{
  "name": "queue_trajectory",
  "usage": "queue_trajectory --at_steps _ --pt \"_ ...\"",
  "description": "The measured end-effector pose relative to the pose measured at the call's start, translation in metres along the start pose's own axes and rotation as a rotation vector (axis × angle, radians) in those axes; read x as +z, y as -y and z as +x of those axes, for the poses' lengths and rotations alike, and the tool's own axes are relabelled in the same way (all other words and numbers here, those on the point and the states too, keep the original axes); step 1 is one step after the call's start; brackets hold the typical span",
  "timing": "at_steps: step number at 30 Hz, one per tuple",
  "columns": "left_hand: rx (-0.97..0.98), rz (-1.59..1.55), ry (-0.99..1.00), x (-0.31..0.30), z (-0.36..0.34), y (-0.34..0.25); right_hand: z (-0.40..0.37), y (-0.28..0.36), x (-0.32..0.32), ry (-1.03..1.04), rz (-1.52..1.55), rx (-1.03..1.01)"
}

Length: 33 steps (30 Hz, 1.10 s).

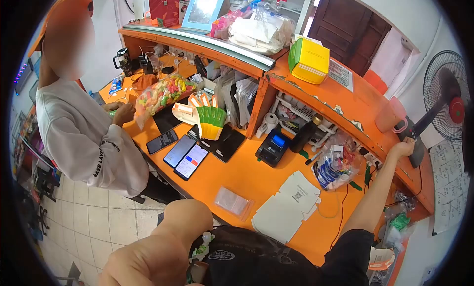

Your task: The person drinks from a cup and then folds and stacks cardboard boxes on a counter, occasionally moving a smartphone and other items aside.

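My right arm reaches out to the right, and my right hand [406, 147] is closed with curled fingers at the base of a black fan [418, 150] with a red hub. A pink mug [391, 116] stands just beside that hand. My left arm is bent close to the camera, and my left hand [131, 261] is at the bottom edge, its fingers hidden. On the orange desk [237, 175] before me are a flattened white carton [291, 207], a small clear plastic packet [232, 202] and a lit phone [191, 161].
A co-worker [94, 128] in a pale sweatshirt stands at left, hands by a bag of colourful snacks [165, 96]. Green-yellow boxes [211, 122], a card terminal [273, 148], a dark bottle [306, 133] and a bag [335, 165] crowd the desk. A yellow box [313, 61] stands on the upper shelf.
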<state>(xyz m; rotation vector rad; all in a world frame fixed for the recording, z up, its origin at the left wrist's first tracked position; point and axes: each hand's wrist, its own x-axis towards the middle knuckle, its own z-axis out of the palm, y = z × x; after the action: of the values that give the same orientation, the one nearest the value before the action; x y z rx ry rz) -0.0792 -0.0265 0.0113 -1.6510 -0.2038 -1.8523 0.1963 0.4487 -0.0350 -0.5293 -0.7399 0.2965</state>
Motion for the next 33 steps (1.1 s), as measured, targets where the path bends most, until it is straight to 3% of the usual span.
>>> queue_trajectory --at_steps 3,5,6,21,24,29,33 --pt "0.027 0.005 -0.024 -0.007 0.005 0.0 -0.004 0.004 0.001 0.003 -0.017 -0.012" --pt "-0.149 -0.201 0.352 -0.027 0.019 -0.004 -0.003 0.004 0.0 0.014 -0.006 -0.016" --pt "-0.178 -0.188 0.366 -0.031 0.021 -0.007 -0.004 0.004 0.001 0.014 -0.006 -0.016" --pt "-0.124 -0.107 0.206 -0.017 0.012 -0.003 0.001 -0.003 -0.003 0.016 -0.028 -0.029" --pt "-0.134 -0.1 0.215 -0.017 0.013 -0.004 -0.004 0.001 -0.003 0.005 -0.278 -0.15" --pt "-0.171 -0.084 0.236 -0.019 0.016 -0.008 0.002 -0.002 -0.002 -0.033 -0.139 0.005" --pt "-0.221 -0.053 0.258 -0.02 0.018 -0.011 -0.003 0.004 0.0 -0.047 -0.192 0.014"
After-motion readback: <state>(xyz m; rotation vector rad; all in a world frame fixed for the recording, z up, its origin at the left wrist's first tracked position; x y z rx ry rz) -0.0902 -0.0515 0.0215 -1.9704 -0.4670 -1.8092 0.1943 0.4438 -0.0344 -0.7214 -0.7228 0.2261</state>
